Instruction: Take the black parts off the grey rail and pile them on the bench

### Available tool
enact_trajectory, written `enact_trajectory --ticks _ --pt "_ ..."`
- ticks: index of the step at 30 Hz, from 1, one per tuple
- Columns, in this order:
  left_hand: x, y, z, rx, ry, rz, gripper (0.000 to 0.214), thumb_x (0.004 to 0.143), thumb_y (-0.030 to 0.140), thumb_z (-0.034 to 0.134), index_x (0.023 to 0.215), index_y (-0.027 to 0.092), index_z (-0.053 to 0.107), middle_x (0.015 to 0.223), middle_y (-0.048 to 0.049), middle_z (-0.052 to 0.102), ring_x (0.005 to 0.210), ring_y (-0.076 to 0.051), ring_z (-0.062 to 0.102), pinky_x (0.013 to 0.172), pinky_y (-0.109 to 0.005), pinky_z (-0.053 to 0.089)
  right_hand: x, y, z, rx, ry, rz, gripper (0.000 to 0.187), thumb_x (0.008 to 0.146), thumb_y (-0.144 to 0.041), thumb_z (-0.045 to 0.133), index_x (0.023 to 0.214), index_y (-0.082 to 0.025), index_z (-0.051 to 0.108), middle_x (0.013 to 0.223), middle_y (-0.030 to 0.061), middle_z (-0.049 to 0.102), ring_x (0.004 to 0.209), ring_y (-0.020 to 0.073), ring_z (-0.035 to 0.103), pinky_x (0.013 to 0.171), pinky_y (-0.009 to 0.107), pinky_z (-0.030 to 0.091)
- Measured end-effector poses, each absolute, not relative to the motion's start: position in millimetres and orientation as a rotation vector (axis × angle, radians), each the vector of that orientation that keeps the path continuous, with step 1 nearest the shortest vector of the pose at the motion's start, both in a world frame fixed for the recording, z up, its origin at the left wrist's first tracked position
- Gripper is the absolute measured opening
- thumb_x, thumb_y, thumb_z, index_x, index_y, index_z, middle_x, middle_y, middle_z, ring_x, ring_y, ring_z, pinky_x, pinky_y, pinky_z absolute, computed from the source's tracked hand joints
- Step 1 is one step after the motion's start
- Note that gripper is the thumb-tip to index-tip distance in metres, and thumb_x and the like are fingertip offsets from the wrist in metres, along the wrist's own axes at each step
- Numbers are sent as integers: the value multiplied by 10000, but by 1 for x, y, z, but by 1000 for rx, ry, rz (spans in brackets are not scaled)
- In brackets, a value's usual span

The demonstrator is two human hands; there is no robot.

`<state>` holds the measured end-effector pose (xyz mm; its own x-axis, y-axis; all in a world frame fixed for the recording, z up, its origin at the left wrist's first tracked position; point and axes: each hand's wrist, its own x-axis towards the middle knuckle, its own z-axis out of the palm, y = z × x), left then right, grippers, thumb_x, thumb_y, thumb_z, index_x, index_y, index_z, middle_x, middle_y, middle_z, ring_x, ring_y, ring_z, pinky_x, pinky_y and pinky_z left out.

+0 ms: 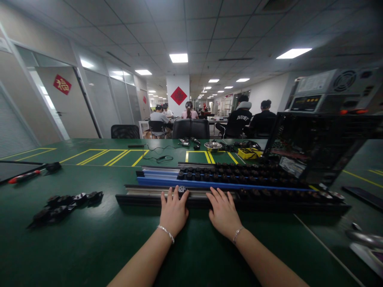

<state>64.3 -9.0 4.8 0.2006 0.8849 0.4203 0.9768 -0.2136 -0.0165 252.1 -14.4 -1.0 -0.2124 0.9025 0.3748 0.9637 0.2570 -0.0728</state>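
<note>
A long black rail [134, 199] with a metal channel lies across the table in front of me. My left hand [173, 213] rests over its left half, fingers spread. A small black-and-silver wheel-like piece [181, 190] shows between two of its fingertips, in the channel. Farther right, my right hand [225, 215] lies with fingers spread on the same rail and holds nothing visible. Similar dark pieces [269, 193] fill the rail's right part. Just behind is a blue rail [167, 180] with rows of dark pieces. To the left, several loose dark pieces [64, 205] lie in a cluster.
An open computer case [308, 139] stands at the right, a power supply [335, 89] on top. A metal bowl [212, 146], yellow pouch [249, 153] and cables [163, 158] lie at the back. A red-handled screwdriver [25, 176] is far left. People [239, 117] sit beyond.
</note>
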Motion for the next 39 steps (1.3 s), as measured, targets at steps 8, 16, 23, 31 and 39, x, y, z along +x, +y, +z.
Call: enact_trajectory --ticks 8,16,23,31,39 --pt "60 -9 6 -2139 -1809 -433 567 740 334 526 1291 322 390 1377 -119 376 1267 -350 291 1009 -584 102 252 -15 -1 -1723 -2202 -237 519 745 -213 420 1263 -219 440 1407 36 333 1292 234 215 1058 455 37" --pt "60 -8 6 -2123 -1833 -415 600 734 394 528 1308 372 358 1388 -97 369 1264 -364 287 996 -612 80 253 -15 -2 -1716 -2201 -280 520 740 -207 414 1259 -225 440 1405 31 337 1290 229 217 1056 447 30" --pt "57 -7 9 -2102 -1872 -488 517 811 584 292 1266 378 429 1345 -96 432 1247 -359 320 975 -636 108 253 -15 -3 -1709 -2194 -295 525 731 -204 411 1254 -228 448 1403 22 341 1288 223 222 1059 434 27" --pt "53 -6 15 -2101 -1932 -476 498 840 568 209 1236 401 459 1342 -77 440 1251 -351 318 967 -645 118 252 -15 -2 -1729 -2204 -267 524 738 -208 408 1260 -230 441 1408 22 332 1293 221 215 1059 433 23" --pt "52 -6 15 -2080 -1940 -478 489 839 559 233 1235 389 465 1336 -84 446 1255 -353 308 967 -654 100 253 -15 0 -1730 -2220 -245 519 750 -221 410 1268 -226 436 1410 30 330 1297 224 212 1059 440 32"
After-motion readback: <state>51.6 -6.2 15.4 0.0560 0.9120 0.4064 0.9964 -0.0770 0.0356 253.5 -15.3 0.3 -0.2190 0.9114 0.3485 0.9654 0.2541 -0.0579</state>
